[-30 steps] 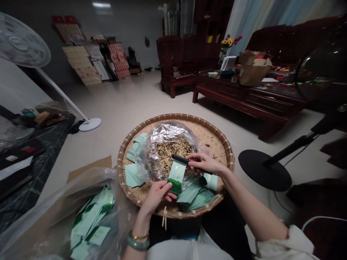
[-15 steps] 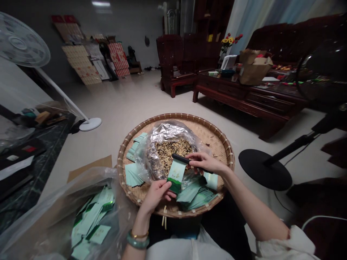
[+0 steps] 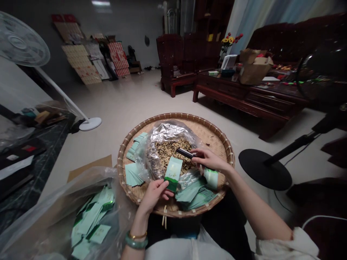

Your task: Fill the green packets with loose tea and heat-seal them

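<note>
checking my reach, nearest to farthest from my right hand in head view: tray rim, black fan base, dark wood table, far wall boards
Right hand:
1. Bamboo tray rim, right
2. Black fan base, right
3. Dark wood table, ahead
4. Leaning boards, far left

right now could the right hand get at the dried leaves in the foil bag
Probably yes: the right hand is just beside the dried leaves, the bag's mouth open, though its fingers hold a black tool.
</note>
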Demonstrator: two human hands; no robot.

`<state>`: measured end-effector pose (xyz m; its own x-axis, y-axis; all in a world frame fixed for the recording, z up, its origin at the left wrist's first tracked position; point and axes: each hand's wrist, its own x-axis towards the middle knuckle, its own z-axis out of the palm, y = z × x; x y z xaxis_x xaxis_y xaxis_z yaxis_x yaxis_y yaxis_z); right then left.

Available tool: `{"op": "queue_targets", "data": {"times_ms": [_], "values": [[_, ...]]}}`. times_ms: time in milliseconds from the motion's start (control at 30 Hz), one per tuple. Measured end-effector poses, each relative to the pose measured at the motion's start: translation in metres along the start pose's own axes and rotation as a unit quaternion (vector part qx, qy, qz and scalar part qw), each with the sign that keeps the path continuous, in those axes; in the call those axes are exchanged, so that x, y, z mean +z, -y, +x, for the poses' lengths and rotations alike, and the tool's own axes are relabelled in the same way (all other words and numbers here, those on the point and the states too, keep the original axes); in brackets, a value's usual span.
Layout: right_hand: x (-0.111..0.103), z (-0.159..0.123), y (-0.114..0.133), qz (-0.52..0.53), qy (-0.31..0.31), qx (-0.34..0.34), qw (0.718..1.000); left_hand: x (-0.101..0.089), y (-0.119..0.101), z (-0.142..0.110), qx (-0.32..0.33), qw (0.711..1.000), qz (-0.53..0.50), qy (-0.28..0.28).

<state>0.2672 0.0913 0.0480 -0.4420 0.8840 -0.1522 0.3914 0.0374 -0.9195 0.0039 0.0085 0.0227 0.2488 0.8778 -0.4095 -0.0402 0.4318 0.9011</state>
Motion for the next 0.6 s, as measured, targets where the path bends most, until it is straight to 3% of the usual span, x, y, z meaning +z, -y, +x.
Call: {"op": "queue_targets", "data": {"times_ms": [133,233,267,400,600], "values": [[0.002,0.007,-0.009,-0.213,-0.133,-0.062,0.966,0.0,-0.001,-0.001,0.002,1.0,0.002,0.001],[0.015,0.009,0.0,-0.239,-0.195,-0.075,0.948,0.003,-0.003,-0.001,0.004,1.0,0.009,0.012],[0.021,0.009,0.005,-0.229,-0.202,-0.08,0.949,0.005,-0.004,-0.001,0.005,1.0,0.012,0.017],[0.043,0.013,0.025,-0.173,-0.134,-0.122,0.968,0.01,-0.004,-0.001,0.011,0.999,0.034,0.041],[0.06,0.023,0.024,-0.124,-0.129,-0.145,0.973,0.011,-0.003,-0.003,0.014,0.997,0.05,0.054]]}}
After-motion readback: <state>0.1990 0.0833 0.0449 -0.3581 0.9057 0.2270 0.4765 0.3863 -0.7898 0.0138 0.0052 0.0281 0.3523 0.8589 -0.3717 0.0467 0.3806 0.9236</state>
